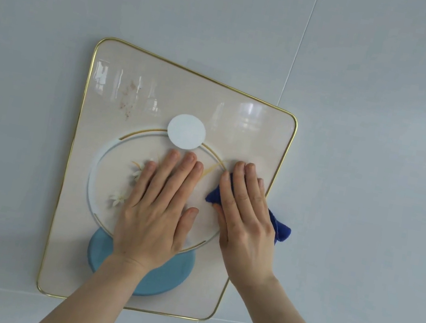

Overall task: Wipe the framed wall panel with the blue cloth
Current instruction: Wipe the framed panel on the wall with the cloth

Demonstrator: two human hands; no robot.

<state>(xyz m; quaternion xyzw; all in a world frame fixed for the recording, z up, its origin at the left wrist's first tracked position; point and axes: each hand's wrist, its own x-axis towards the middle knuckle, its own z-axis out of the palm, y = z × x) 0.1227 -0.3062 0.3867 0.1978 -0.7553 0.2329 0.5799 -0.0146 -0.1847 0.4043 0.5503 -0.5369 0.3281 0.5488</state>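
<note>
The framed wall panel [251, 128] hangs on the wall, beige and glossy with a thin gold rim, a white disc, a ring motif and a light blue disc low down. Brownish speckled stains [128, 98] mark its upper left. My left hand [160, 209] lies flat on the panel's middle, fingers spread, holding nothing. My right hand [246, 218] presses the dark blue cloth [281, 229] against the panel near its right edge. Most of the cloth is hidden under the palm; corners stick out left and right of the hand.
The wall [386, 106] around the panel is pale grey tile with thin grout lines, one running down at the right and one horizontal just below the panel.
</note>
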